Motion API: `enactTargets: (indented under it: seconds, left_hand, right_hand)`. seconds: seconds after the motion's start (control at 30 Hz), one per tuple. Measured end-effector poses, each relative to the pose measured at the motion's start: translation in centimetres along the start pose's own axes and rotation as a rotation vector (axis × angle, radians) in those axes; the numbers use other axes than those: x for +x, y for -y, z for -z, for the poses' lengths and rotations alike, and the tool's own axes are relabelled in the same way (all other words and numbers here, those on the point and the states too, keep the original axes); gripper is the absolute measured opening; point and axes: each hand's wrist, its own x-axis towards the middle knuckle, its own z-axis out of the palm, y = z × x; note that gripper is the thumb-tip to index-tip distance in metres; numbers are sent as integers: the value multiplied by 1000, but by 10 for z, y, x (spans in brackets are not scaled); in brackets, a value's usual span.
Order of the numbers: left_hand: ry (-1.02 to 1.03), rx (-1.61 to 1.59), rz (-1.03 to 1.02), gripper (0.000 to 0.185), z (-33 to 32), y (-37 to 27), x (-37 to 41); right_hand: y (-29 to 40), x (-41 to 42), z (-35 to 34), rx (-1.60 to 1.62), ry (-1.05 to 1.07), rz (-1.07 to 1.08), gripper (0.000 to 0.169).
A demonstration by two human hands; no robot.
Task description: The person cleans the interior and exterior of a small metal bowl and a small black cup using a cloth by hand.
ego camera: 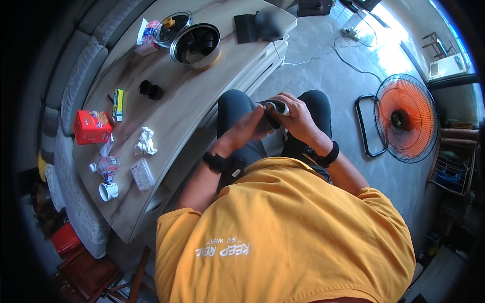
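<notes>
Between my knees, both hands meet around a small dark object [268,120] with a curved side; it resembles the black cups on the table, but the fingers hide much of it. My left hand [240,130] grips it from the left, its fingers slightly blurred. In my right hand [301,115] is a folded black-and-white cloth [281,107], pressed against the object's upper right. Two small black cups [150,90] lie close together on the long table [182,110] to the left. More dark cups [201,42] sit inside a steel pot [210,58] farther along.
A glass lid [178,26] and tissue pack [147,47] adjoin the pot. The table also bears a red box [92,128], crumpled tissue [145,142], plastic bottle [108,164], clear box [143,174] and white cup [108,191]. An orange floor fan [405,117] stands right; cables [314,57] cross the floor.
</notes>
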Motion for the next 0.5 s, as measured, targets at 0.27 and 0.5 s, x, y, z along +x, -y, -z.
enactTargets:
  seconds: [0.27,0.5]
  left_hand:
    - [7,-254,-87,63,14,5,4]
    - [-146,-440,-205,57,43,-20,-17]
  right_hand:
    - [-37,-20,-3,584,-148,-390,15]
    - [-87,-50,35,694,-341,-528,18]
